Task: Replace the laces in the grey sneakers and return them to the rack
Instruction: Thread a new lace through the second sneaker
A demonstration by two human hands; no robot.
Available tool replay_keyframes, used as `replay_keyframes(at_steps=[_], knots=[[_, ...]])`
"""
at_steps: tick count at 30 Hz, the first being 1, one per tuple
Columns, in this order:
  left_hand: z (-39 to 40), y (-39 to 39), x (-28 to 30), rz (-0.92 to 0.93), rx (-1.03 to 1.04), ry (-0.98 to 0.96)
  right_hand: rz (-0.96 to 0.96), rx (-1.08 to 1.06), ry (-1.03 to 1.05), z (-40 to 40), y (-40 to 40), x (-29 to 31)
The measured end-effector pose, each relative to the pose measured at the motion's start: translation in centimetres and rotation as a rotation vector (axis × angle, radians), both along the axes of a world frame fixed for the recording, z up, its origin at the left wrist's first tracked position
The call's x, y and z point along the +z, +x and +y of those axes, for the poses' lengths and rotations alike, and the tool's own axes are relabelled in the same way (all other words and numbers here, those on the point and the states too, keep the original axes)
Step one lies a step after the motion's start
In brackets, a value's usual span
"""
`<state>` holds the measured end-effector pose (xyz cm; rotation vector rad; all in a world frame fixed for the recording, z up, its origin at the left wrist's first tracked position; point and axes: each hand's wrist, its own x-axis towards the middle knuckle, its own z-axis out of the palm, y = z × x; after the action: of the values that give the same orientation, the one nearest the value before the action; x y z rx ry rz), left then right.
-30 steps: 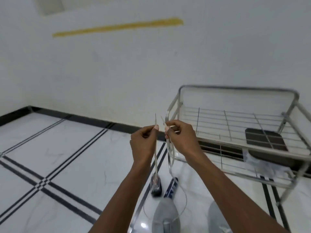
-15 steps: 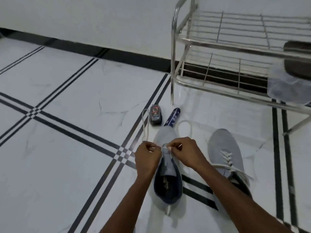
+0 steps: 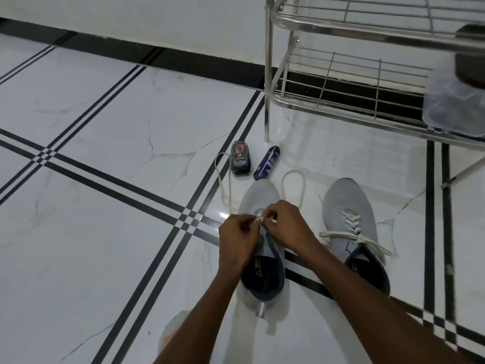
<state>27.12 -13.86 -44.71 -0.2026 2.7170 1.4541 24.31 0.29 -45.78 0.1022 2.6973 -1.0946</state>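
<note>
White marble-look floor tiles [image 3: 110,143] crossed by black double lines fill the scene, with a black skirting band along the wall behind. We work low over the near grey sneaker [image 3: 262,258], which sits on the floor with its toe pointing away from us. Our left hand [image 3: 240,240] and right hand [image 3: 287,227] meet over its eyelets, fingers curled, each pinching the white lace [image 3: 301,185] where it enters the shoe; the fingertips nearly touch. From the pinch, the lace runs out in two loops on the floor, one beyond and to the left of our hands, the other beyond and to the right. Just past the sneaker's toe, farther from us than the grip, lie a dark shoe-polish container [image 3: 239,158] and a blue spray can [image 3: 267,166], side by side. To the right of the grip stands the second grey sneaker [image 3: 351,222], apart from the first, already laced in white, its loose ends trailing across the top. Beyond it and to the right rises the metal shoe rack [image 3: 267,74], whose wire shelves carry a dark object [image 3: 469,59] and a clear plastic bag [image 3: 451,101] at the frame's edge.
</note>
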Motion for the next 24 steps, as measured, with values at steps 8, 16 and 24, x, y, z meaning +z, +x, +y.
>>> replay_keyframes(at_steps=[8, 16, 24], knots=[[-0.1, -0.3, -1.1, -0.023, 0.044, 0.055, -0.028, -0.077, -0.022, -0.3, 0.2, -0.1], [-0.4, -0.1, -1.8, -0.071, 0.081, 0.243, -0.036, -0.220, -0.080, -1.4, 0.6, -0.5], [-1.3, -0.1, -3.0, -0.043, 0.032, 0.253, 0.167, -0.182, 0.255, -2.2, 1.5, 1.2]])
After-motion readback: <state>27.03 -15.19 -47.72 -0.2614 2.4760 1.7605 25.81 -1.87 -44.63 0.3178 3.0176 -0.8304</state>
